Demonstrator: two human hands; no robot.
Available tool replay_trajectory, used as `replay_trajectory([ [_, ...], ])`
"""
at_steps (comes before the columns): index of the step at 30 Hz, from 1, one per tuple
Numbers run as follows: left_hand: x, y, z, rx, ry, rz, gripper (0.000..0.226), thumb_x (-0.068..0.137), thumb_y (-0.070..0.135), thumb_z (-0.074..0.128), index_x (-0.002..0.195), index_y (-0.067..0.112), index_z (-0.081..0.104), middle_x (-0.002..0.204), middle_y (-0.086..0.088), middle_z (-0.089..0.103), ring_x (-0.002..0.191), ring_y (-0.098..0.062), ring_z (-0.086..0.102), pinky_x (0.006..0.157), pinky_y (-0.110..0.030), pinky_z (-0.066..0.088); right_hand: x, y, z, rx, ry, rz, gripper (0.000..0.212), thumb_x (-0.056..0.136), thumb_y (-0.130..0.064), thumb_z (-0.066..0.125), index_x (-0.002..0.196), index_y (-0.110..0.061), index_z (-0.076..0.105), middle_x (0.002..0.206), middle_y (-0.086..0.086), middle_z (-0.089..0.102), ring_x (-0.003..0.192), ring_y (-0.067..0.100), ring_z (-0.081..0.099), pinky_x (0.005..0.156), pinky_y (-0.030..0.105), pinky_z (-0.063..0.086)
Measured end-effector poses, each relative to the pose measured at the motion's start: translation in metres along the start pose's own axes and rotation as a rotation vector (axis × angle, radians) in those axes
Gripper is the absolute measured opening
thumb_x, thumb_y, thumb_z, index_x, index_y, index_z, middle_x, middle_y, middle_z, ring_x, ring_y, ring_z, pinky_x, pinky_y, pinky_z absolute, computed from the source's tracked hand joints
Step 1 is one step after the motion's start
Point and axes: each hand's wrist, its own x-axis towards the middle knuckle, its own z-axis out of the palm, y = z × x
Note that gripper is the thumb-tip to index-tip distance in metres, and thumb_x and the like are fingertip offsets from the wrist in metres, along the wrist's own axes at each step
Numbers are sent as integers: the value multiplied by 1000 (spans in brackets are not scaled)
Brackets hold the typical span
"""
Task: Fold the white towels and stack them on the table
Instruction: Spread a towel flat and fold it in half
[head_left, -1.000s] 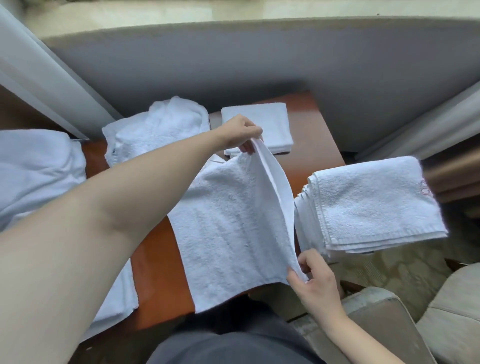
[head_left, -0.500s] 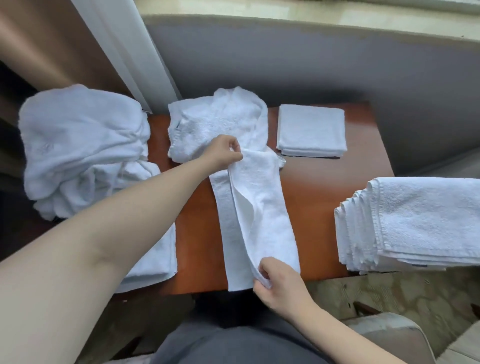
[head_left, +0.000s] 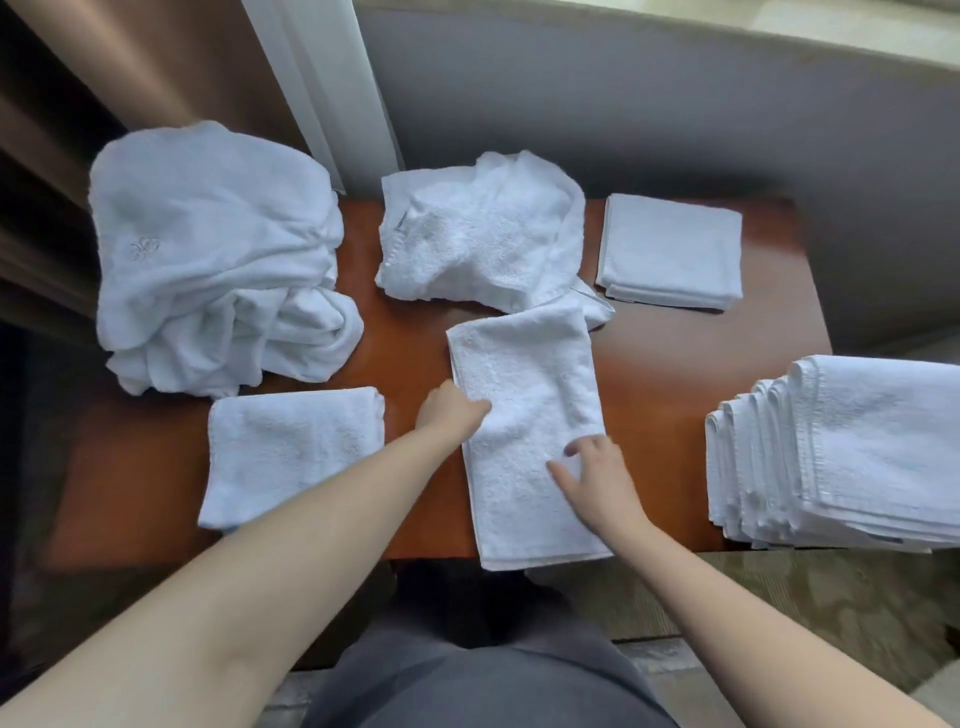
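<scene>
A white towel (head_left: 524, 374), folded into a long strip, lies flat on the brown table (head_left: 675, 364), and its near end hangs over the front edge. My left hand (head_left: 451, 410) rests on the strip's left edge at mid-length. My right hand (head_left: 597, 480) presses flat on its near half with the fingers spread. A folded towel (head_left: 291, 447) lies to the left of the strip. Another small folded towel (head_left: 670, 249) sits at the back right. A crumpled towel (head_left: 478, 228) lies just behind the strip.
A big heap of unfolded white towels (head_left: 208, 249) fills the table's left back corner. A tall stack of folded towels (head_left: 857, 447) sits at the right, past the table's edge. A grey wall (head_left: 675, 104) and a curtain (head_left: 322, 78) stand behind.
The raised right half of the towel has been folded over to the left and laid down as a strip. Both hands have let go of its corners and now rest on top.
</scene>
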Motion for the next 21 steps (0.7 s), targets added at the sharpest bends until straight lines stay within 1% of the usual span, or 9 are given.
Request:
replay_trajectory([
  [3,-15,-13,33,-146,-42,-190,106,73,65,78,146,0,35,148,-15,48,133,-33,51,100,-40,48,28,23,-13,56,107,194,49,98,-41,59,136,-10,50,137,10,49,128,26,44,103,39,42],
  [5,-18,-14,49,-189,-12,-250,120,63,68,84,146,1,30,148,-16,45,134,-34,49,99,-42,48,44,33,-16,178,83,300,59,98,-43,59,144,-8,44,143,11,48,133,27,44,107,43,43],
  [7,-13,-14,57,-230,34,-288,110,63,60,88,141,2,35,143,-14,51,128,-33,54,94,-41,51,59,38,-14,288,35,359,67,95,-48,62,145,-8,44,144,10,49,131,27,48,105,43,45],
  [9,-6,-13,58,-276,22,-315,93,69,50,89,136,3,45,137,-13,57,121,-32,59,85,-37,53,70,41,-12,387,15,407,65,90,-50,67,138,-9,51,131,7,57,115,23,57,90,37,49],
  [12,3,-12,56,-344,-10,-376,87,70,40,91,136,3,49,134,-12,59,115,-30,63,76,-32,47,79,44,-8,570,-34,456,41,82,-44,74,94,-7,64,92,3,66,76,17,60,65,32,45],
  [14,7,-11,59,-347,-9,-389,82,70,36,90,134,3,50,131,-11,61,113,-30,64,74,-33,47,82,45,-7,638,-63,464,32,79,-38,72,76,-13,53,78,6,56,67,21,51,61,34,38],
  [17,10,-12,63,-385,28,-323,51,72,33,86,110,7,63,113,-7,69,95,-25,69,72,-33,54,84,42,-11,739,-104,446,27,80,-35,65,81,-10,54,84,7,60,72,22,56,63,35,43],
  [19,8,-15,66,-488,56,-239,31,71,29,83,92,13,68,97,-4,74,83,-22,71,76,-38,61,83,40,-14,817,-168,456,34,81,-35,62,99,-7,62,102,6,71,86,22,70,70,35,56],
  [21,6,-16,67,-620,50,-219,24,71,21,80,92,14,71,94,-6,76,81,-23,74,78,-41,62,83,41,-14,887,-204,473,34,82,-34,62,107,-11,62,107,8,73,94,25,72,78,39,61],
])
